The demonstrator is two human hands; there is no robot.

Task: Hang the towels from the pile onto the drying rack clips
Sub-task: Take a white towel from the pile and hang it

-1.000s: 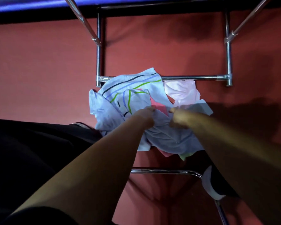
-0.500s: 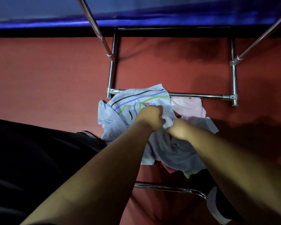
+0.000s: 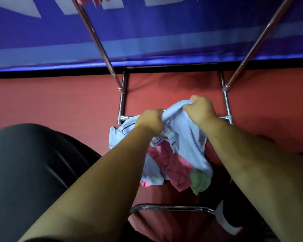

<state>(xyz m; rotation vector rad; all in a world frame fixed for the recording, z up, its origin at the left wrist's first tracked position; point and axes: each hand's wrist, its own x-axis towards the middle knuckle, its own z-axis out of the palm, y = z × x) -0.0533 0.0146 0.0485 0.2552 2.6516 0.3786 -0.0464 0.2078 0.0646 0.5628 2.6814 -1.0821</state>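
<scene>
The left hand [image 3: 150, 121] and right hand [image 3: 199, 109] each curled tight round the bunched edge of a pale blue towel [image 3: 185, 138], lifted above the pile [image 3: 152, 172] between the drying rack [image 3: 121, 102] legs. A pink towel [image 3: 170, 163] and a green towel [image 3: 198, 182] lay beneath, near the person. The blurred pink shapes at the far edge were possibly hung cloths.

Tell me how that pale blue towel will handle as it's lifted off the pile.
Probably floppy: the blue towel sags in folds below the left hand and right hand and bunches into a roll between them. Likely light, since it hangs from two grips at one edge. It may drag the pink towel it drapes over.
</scene>
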